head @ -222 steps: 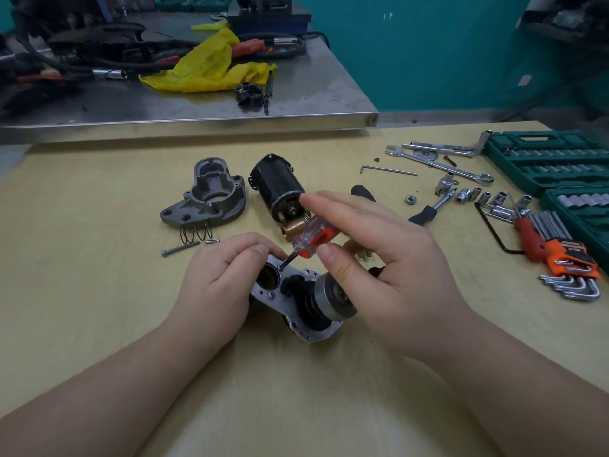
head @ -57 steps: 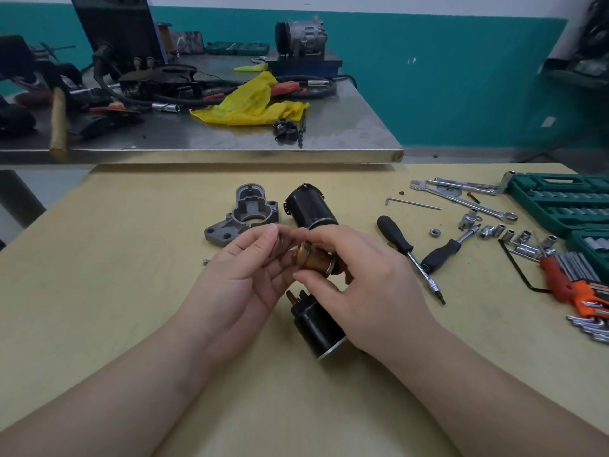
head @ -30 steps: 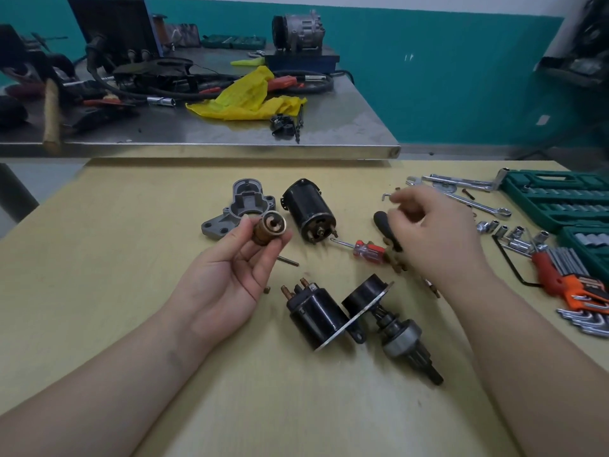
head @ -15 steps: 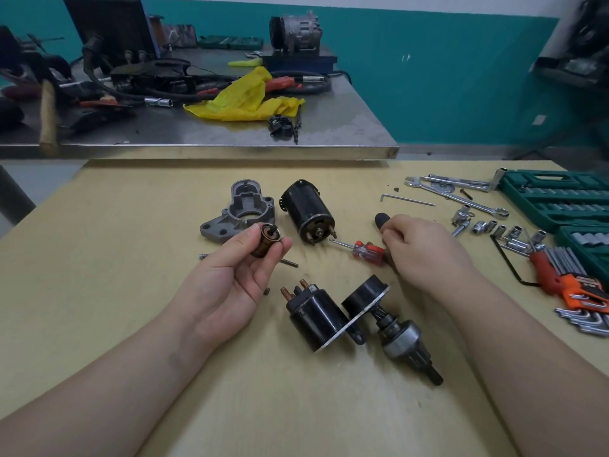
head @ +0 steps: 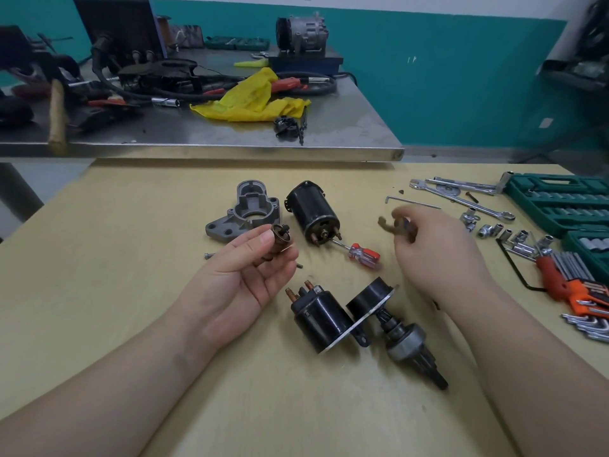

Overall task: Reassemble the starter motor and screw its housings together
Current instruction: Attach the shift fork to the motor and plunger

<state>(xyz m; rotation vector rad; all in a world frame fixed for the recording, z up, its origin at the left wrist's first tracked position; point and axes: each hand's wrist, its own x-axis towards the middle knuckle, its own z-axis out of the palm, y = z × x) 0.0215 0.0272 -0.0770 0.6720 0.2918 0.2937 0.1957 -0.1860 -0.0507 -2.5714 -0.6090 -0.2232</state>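
**Starter motor lies in pieces while both hands hold small parts**

At the lower middle of the frame the solenoid-and-drive assembly [head: 359,319] lies on its side on the counter [head: 99,258]: a black cylinder with copper studs, a metal plate and a shaft with a grey pinion pointing toward the lower right. Above it, near the centre, the black motor body [head: 311,212] lies with its studded end toward the camera, and just to its left sits the grey nose housing [head: 247,209], open side up.

The left hand [head: 244,278] is raised palm-up left of centre; its thumb and fingers [head: 263,240] pinch a small brown cylindrical part [head: 281,239] in front of the nose housing. The right hand [head: 435,255], right of centre, is curled around a dark hooked piece [head: 395,225] that is motion-blurred, so what it is cannot be told.

A small red-handled screwdriver [head: 361,253] lies between the hands, its tip touching the motor body's end. A long bolt [head: 207,256] shows at the left hand's edge. At the right edge of the frame are wrenches [head: 461,199], loose sockets [head: 504,232], a hex key set [head: 580,278] and a green socket case [head: 560,199]. Across the upper frame a steel bench [head: 346,127] carries a yellow rag [head: 253,100], cables and a hammer.
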